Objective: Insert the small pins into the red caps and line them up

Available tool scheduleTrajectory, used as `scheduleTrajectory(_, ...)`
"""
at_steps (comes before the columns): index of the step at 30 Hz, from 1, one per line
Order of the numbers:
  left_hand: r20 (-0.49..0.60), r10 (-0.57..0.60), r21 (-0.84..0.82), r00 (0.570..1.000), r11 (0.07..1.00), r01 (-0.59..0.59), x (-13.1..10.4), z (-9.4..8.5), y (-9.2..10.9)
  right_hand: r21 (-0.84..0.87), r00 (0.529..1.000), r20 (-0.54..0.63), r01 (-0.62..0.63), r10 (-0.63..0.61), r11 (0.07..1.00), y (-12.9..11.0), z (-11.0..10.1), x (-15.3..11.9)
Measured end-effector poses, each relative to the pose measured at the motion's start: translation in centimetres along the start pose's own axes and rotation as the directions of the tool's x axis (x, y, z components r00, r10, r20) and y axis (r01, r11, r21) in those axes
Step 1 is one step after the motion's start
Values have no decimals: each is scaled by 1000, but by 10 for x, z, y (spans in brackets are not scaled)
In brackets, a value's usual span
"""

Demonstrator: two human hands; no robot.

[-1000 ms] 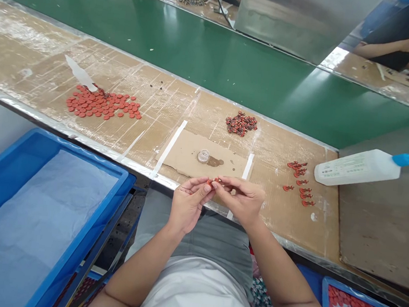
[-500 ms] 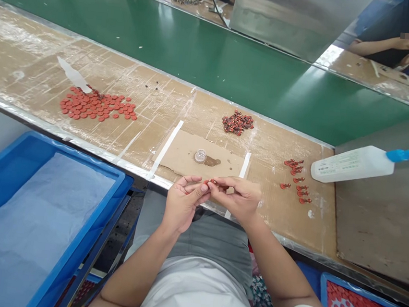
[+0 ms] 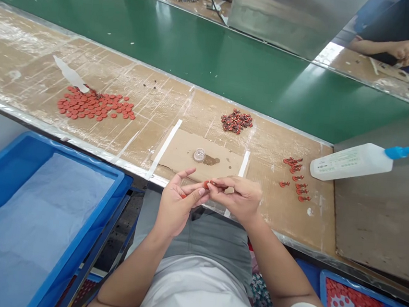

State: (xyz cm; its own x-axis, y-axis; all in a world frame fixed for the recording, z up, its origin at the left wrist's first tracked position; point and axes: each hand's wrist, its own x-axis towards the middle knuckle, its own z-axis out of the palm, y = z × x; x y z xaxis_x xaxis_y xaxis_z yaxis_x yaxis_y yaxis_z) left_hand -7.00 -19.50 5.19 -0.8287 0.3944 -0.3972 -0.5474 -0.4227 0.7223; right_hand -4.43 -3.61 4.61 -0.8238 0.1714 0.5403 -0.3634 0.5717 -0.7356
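My left hand [image 3: 175, 206] is above the table's near edge, partly curled, with a red disc [image 3: 183, 196] showing between its thumb and palm. My right hand [image 3: 238, 198] pinches a small red disc piece [image 3: 206, 184] between thumb and fingertips, just at the left hand's fingertips. Its details are mostly covered by the fingers. Beyond both hands, a small clear cup [image 3: 199, 155] stands on a taped cardboard sheet [image 3: 179, 146], beside a wet brown patch.
Red discs [image 3: 93, 106] lie spread at left beside a white pointed strip [image 3: 69, 74]. Small red-and-black parts [image 3: 236, 121] are heaped at centre. Several assembled red pieces [image 3: 299, 178] lie near a white bottle [image 3: 351, 162]. A green belt [image 3: 185, 50] runs behind; a blue tray [image 3: 120, 179] is lower left.
My left hand has shifted slightly left and its fingers have loosened, uncovering a red disc in it. My right hand stays nearly in place with its piece. A co-worker's hands at upper right have moved.
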Motion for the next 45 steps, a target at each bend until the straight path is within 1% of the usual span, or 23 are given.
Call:
scheduleTrajectory(3, -13, -3, 9, 1000, 1000, 3, 0, -1, 1, 33, 1000, 24, -12, 12, 999, 2, 1, -1)
scheduleTrajectory(7, -37, -11, 26, 999, 1000, 12, 1, -2, 0, 69, 999, 26, 23, -25, 997, 1, 2, -1)
scheduleTrajectory(10, -37, -13, 37, 999, 999, 15, 1, -3, 1, 65, 999, 22, 44, -46, 997, -2, 1, 0)
scheduleTrajectory(14, -39, -20, 38, 999, 999, 22, 0, -3, 3, 38, 998, 45, 43, -44, 998, -7, 0, 3)
scheduleTrajectory(18, -48, -32, 32, 998, 999, 34, 0, -4, 2, 49, 998, 54, 39, -41, 998, -8, 0, 3)
scheduleTrajectory(22, -49, -58, 26, 997, 998, 59, 0, -6, 1, 80, 999, 48, -3, -1, 997, -5, 0, 1)
scheduleTrajectory(25, -32, -69, 26, 997, 997, 70, 0, -6, 0, 168, 993, 34, -115, 111, 979, -4, -1, -1)
scheduleTrajectory(27, -14, -77, 20, 997, 997, 78, 0, -6, -1, 243, 974, 52, -226, 220, 943, -4, -1, -1)
scheduleTrajectory(29, -2, -78, 8, 997, 997, 78, 1, -6, -3, 307, 942, 90, -336, 324, 890, -3, -1, 0)
scheduleTrajectory(32, 7, -72, -7, 997, 997, 72, 3, -6, -6, 370, 891, 156, -453, 426, 811, -1, -2, 1)
scheduleTrajectory(38, 23, -37, 7, 999, 999, 37, 5, -7, -9, 419, 828, 251, -560, 501, 715, -2, -3, 5)
scheduleTrajectory(45, 46, 21, 37, 999, 999, -23, 3, -10, -7, 481, 729, 370, -681, 576, 553, -14, -2, 7)
